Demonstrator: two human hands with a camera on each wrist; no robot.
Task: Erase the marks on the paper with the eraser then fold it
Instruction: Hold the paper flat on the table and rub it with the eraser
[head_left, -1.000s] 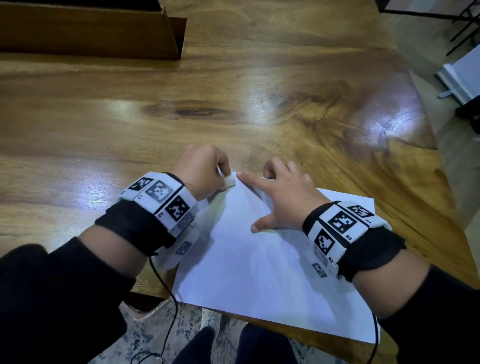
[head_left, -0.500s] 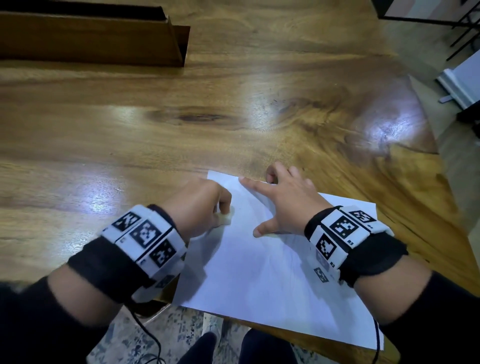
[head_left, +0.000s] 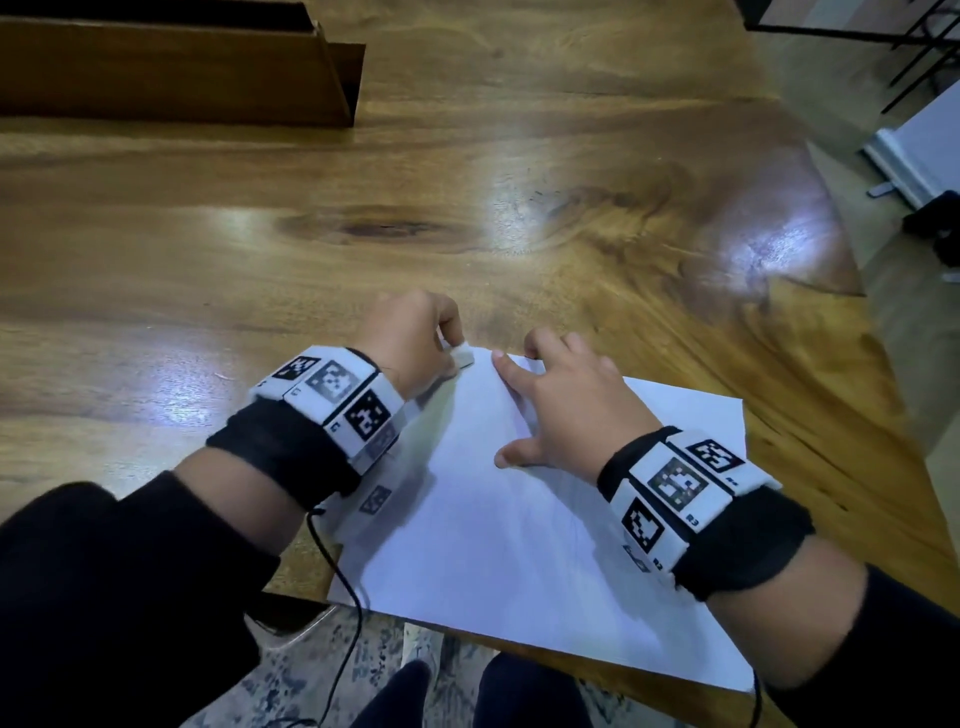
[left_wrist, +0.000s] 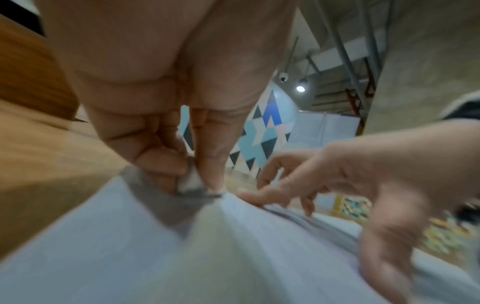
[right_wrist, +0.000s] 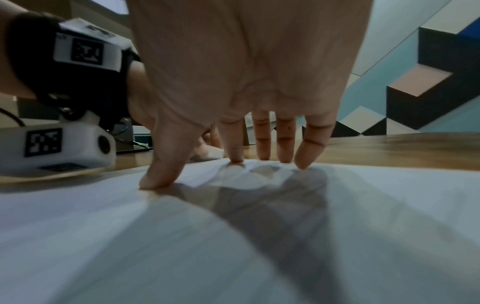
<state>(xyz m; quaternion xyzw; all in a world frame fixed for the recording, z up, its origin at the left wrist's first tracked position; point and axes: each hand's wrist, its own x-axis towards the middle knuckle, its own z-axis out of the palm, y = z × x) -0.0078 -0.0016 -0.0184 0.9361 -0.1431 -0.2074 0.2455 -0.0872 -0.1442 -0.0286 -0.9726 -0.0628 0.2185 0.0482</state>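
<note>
The left hand (head_left: 410, 338) is pinching the eraser (head_left: 461, 357) at the paper (head_left: 519, 519) sheet's far corner; the right hand (head_left: 566, 410), fingers spread, is pinning it. Risk: corner strokes crumpling the paper.

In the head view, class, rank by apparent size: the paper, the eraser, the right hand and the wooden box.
1. paper
2. wooden box, though it is cut off by the frame and farther away, so unsure
3. right hand
4. eraser, mostly hidden in the left hand
</note>
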